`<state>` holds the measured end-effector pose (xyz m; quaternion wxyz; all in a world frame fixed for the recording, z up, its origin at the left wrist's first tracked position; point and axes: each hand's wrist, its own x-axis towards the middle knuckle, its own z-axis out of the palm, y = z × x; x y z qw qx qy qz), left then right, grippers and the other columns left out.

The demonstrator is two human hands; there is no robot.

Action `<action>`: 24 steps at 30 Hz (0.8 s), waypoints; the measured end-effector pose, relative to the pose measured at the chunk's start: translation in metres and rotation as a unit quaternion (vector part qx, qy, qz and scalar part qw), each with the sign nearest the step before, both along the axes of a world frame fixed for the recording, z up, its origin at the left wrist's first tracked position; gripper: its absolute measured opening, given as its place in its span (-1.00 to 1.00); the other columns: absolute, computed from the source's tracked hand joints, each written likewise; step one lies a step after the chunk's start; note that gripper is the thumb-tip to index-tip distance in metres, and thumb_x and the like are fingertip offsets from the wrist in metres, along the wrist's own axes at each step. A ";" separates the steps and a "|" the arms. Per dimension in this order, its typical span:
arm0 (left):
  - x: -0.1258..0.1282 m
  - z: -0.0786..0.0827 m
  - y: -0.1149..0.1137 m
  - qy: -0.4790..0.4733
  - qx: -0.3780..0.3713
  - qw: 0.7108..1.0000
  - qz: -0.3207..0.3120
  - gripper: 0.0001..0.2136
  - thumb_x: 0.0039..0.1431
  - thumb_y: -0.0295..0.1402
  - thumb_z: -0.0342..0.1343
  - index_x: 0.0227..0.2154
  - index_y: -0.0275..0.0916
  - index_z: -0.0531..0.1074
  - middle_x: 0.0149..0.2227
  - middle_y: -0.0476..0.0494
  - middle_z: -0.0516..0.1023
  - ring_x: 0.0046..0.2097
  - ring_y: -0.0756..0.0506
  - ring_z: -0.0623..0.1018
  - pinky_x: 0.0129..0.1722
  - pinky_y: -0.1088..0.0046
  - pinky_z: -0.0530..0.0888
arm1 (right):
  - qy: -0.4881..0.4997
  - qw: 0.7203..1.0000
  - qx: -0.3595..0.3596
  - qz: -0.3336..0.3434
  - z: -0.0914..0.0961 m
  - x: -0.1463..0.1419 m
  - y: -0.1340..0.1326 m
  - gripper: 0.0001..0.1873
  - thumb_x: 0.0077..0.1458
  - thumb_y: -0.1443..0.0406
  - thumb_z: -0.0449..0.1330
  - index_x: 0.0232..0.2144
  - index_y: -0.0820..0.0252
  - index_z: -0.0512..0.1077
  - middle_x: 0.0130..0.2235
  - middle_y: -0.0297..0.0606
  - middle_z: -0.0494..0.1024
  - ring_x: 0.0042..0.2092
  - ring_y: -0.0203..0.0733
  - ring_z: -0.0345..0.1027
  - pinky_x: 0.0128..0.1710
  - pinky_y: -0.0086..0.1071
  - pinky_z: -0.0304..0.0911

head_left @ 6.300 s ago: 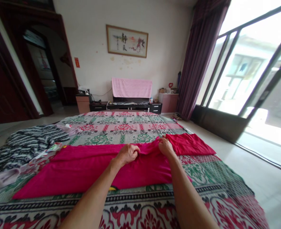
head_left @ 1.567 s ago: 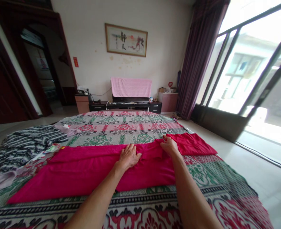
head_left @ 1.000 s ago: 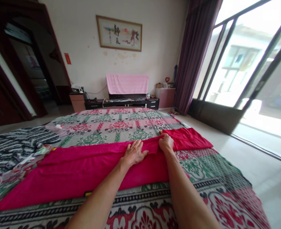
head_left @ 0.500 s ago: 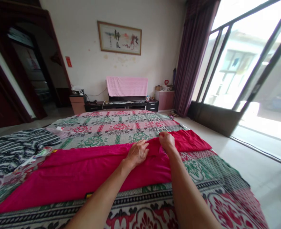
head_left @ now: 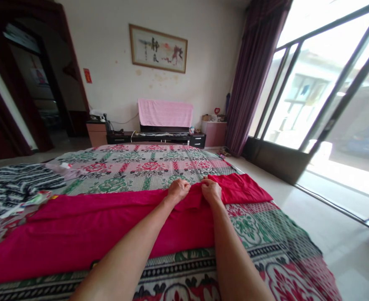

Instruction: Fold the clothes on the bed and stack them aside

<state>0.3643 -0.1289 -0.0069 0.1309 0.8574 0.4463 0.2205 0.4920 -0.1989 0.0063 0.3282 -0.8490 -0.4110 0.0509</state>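
A long magenta garment lies spread across the patterned bedspread, and its exact kind is hard to make out. My left hand is closed on its far edge, the fingers pinching the fabric. Just to the right, my right hand also grips that edge, its fingertips partly hidden by the hand. Between the hands the cloth is raised into a small fold. A bright red folded section of cloth extends right from my right hand; whether it belongs to the magenta piece is unclear.
Black-and-white striped cloth lies at the bedspread's left. Beyond the bed stands a low black cabinet, with a pink cloth draped over a dark screen. A glass door and purple curtain are on the right.
My left hand has gone from loosely resting on the fabric to closing on its far edge. My right hand has shifted left along the edge, closer to the left. The view has turned slightly.
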 end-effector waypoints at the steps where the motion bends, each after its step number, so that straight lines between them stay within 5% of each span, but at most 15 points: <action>1: 0.001 0.000 0.000 0.003 -0.002 1.000 0.005 -0.75 0.13 -0.32 -0.02 -0.37 -0.17 0.59 -0.29 -0.11 0.62 -0.23 -0.06 0.54 -0.25 0.51 0.35 | 0.003 1.000 0.004 -0.003 0.000 0.000 -0.001 -0.62 0.04 0.31 0.04 -0.15 0.06 0.57 -0.16 -0.22 0.61 -0.09 -0.11 0.45 -0.10 -0.40 0.28; 8: 0.003 -0.002 0.003 0.008 -0.013 0.998 0.063 -0.69 0.16 -0.36 -0.10 -0.33 -0.22 0.58 -0.29 -0.15 0.62 -0.25 -0.08 0.54 -0.31 0.49 0.33 | 0.021 0.999 0.017 -0.029 0.000 -0.002 -0.003 -0.62 0.05 0.33 0.02 -0.19 0.10 0.59 -0.20 -0.17 0.61 -0.14 -0.09 0.47 -0.14 -0.39 0.30; 15: -0.010 0.007 0.004 -0.007 -0.001 0.999 0.048 -0.71 0.18 -0.36 -0.07 -0.18 -0.12 0.54 -0.15 -0.09 0.60 -0.13 -0.06 0.53 -0.16 0.52 0.37 | 0.012 0.999 0.034 -0.033 0.012 0.000 -0.004 -0.60 0.10 0.30 0.00 -0.08 0.15 0.53 -0.14 -0.13 0.60 -0.07 -0.06 0.44 -0.09 -0.34 0.27; 20: -0.043 0.014 -0.014 0.035 0.066 0.996 -0.042 -0.74 0.19 -0.37 -0.08 -0.20 -0.19 0.52 -0.13 -0.14 0.56 -0.07 -0.08 0.50 -0.03 0.46 0.37 | -0.011 0.995 0.092 -0.022 0.026 -0.006 -0.002 -0.62 0.08 0.31 0.01 -0.14 0.11 0.55 -0.19 -0.21 0.61 -0.12 -0.13 0.45 -0.09 -0.40 0.26; 24: -0.060 0.012 -0.033 0.104 0.069 0.989 -0.083 -0.72 0.21 -0.24 -0.07 -0.18 -0.22 0.47 -0.12 -0.21 0.53 0.02 -0.16 0.45 0.04 0.31 0.34 | -0.017 0.997 0.012 0.071 0.019 -0.015 0.003 -0.65 0.01 0.33 0.07 -0.21 0.05 0.58 -0.21 -0.28 0.62 -0.13 -0.16 0.45 -0.12 -0.44 0.26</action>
